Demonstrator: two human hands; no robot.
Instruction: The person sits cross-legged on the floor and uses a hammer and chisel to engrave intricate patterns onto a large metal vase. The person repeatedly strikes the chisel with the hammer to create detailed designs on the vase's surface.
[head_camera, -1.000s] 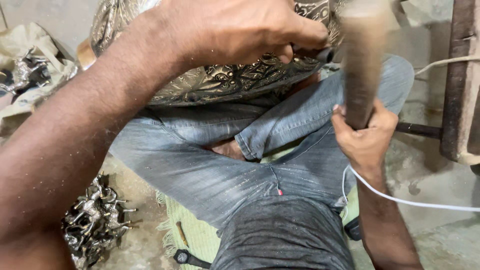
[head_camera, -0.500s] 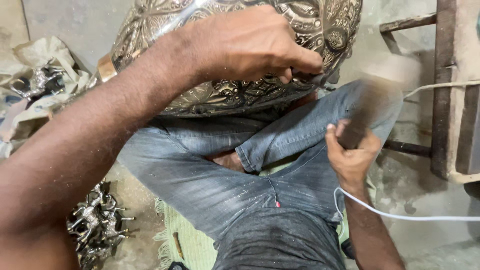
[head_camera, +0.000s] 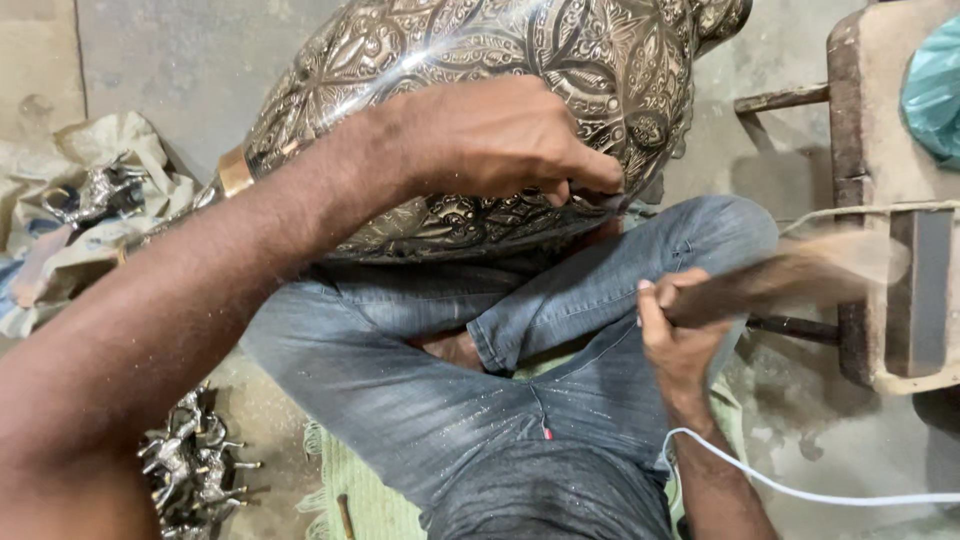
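A large embossed metal vessel (head_camera: 480, 70) with floral relief rests across my lap, tilted toward the upper right. My left hand (head_camera: 500, 140) presses on its lower side, fingers pinched on a small tool whose tip touches the metal near the rim; the tool itself is mostly hidden. My right hand (head_camera: 680, 330) grips the handle of a wooden mallet (head_camera: 790, 275), which is blurred and points right, away from the vessel. My crossed legs in grey jeans (head_camera: 450, 400) lie below.
A wooden bench or stand (head_camera: 880, 120) stands at right, with a teal bag (head_camera: 935, 90) on it. A white cable (head_camera: 800, 490) runs from my right wrist. Small shiny metal castings (head_camera: 195, 470) lie at lower left, more on crumpled sacking (head_camera: 90, 200) at left.
The mallet has swung from upright down and out to the right. The view has shifted, showing more of the vessel. My left hand stays pinched on the metal.
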